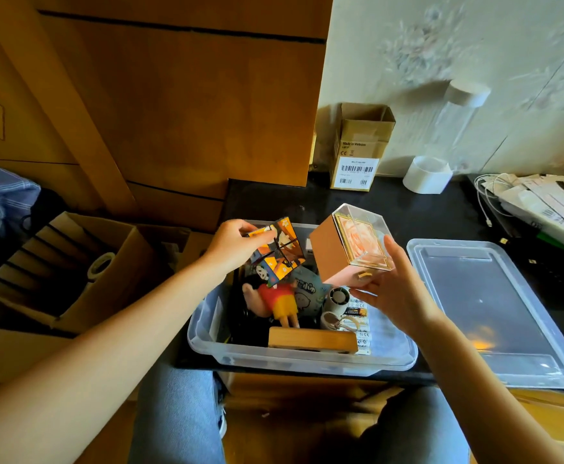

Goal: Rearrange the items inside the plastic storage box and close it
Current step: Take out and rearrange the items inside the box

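**Desk:** Start nearest you. What have I got?

**Operator:** Closest is the plastic storage box, open, sitting at the near edge of the dark table. Along its near wall lies one wooden block. Behind that I count one doll in red and yellow, one small white fan, one printed pouch and a row of batteries along the right wall — too packed for me to number.

**Desk:** And the hands?

**Operator:** Both are up over the box. My left hand has its fingers pinched on the top edge of one picture cube, which hangs tilted above the doll. My right hand cradles one pink display case with a clear cover from below, thumb against its side, tipped so its base faces left. I'd say both are held clear so the space underneath can be judged — two bulky pieces, and not much flat room left.

**Desk:** The lid?

**Operator:** One clear lid lies flat on the table just right of the box, so closing is not yet begun.

**Desk:** Farther back?

**Operator:** One open cardboard carton with a barcode label against the wall, one white cylinder beside it, and a heap of papers and cables at far right.
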Tool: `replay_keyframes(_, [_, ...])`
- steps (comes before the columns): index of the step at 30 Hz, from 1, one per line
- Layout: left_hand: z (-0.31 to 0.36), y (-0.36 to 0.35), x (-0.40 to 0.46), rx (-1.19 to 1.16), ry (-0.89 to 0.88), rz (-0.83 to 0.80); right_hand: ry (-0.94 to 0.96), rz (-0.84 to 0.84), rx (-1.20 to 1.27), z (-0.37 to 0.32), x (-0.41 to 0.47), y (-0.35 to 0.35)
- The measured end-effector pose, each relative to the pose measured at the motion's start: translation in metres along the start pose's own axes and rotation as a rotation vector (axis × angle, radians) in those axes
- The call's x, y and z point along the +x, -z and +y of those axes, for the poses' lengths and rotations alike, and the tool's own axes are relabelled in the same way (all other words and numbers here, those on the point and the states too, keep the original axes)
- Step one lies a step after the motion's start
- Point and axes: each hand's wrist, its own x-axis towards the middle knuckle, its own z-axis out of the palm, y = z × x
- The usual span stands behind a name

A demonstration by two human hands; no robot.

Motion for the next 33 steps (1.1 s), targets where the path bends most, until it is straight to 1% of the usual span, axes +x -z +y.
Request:
replay_keyframes(2, [-0.002,-0.006,0.003,-0.035,0.095,-0.051,0.002,0.006,-0.007,0.0,0.0,0.0])
replay_keyframes(3, [-0.003,-0.008,0.004,-0.034,0.106,-0.081,0.004,0.008,-0.011,0.0,0.0,0.0])
replay_keyframes(5, [-0.003,-0.011,0.004,0.024,0.071,-0.125,0.007,0.012,-0.014,0.0,0.0,0.0])
replay_keyframes(7, [-0.004,-0.008,0.001,0.16,-0.034,-0.107,0.011,0.014,-0.013,0.001,0.001,0.0])
replay_keyframes(11, [-0.004,0.014,-0.021,0.544,-0.395,0.146,0.007,0.009,-0.008,0.003,0.003,0.002])
replay_keyframes(12, [-0.003,0.021,-0.027,0.633,-0.442,0.155,0.006,0.008,-0.009,0.003,0.003,0.002])
replay_keyframes(13, [-0.004,0.027,-0.032,0.739,-0.442,0.106,0.004,0.007,-0.012,0.003,0.003,0.003])
replay_keyframes(15, [-0.005,0.031,-0.042,0.931,-0.32,-0.137,-0.002,0.003,-0.015,0.003,0.004,0.003])
replay_keyframes(16, [-0.006,0.028,-0.047,0.974,-0.239,-0.268,-0.005,0.002,-0.015,0.004,0.005,0.003])
replay_keyframes(18, [-0.011,0.017,-0.051,0.995,-0.094,-0.453,-0.008,-0.002,-0.015,0.004,0.005,0.003])
replay_keyframes(20, [-0.018,0.003,-0.051,0.986,0.01,-0.573,-0.01,-0.003,-0.022,0.005,0.006,0.003])
replay_keyframes(21, [-0.022,-0.004,-0.05,0.957,0.054,-0.593,-0.012,-0.002,-0.027,0.005,0.006,0.003])
replay_keyframes(23, [-0.03,-0.015,-0.049,0.849,0.128,-0.526,-0.015,0.004,-0.029,0.005,0.005,0.002])
replay_keyframes(25, [-0.036,-0.024,-0.052,0.852,0.109,-0.424,-0.014,0.007,-0.033,0.005,0.005,0.002])
replay_keyframes(27, [-0.04,-0.031,-0.056,0.884,0.067,-0.382,-0.013,0.003,-0.045,0.005,0.004,0.001])
replay_keyframes(29, [-0.041,-0.034,-0.055,0.892,0.044,-0.399,-0.009,0.001,-0.05,0.005,0.004,-0.001])
replay_keyframes(33, [-0.031,-0.03,-0.049,0.935,0.05,-0.507,-0.011,0.004,-0.043,0.006,0.002,-0.001])
